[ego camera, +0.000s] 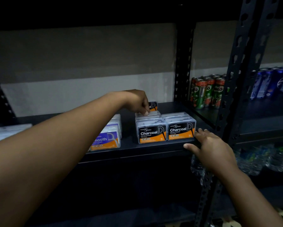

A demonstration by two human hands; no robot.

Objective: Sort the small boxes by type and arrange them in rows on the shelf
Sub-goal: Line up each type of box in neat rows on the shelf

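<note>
On shelf [153,149], left to right:
Purple boxes [106,141]: one row, left.
Left hand [137,101]: fingers pinched on rear charcoal box [153,106].
Charcoal boxes [166,128]: two rows, touching.
Right hand [211,148]: spread flat, touching shelf edge.
Cans [206,92]: neighbouring bay.

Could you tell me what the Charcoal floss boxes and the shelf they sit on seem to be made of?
Charcoal floss boxes: apparently clear hard plastic, glossy; the lids are see-through, with a printed black-and-orange label on the front. Shelf: probably painted metal, matte black; its upright post has punched keyhole slots, though the board itself could be something else.
</note>
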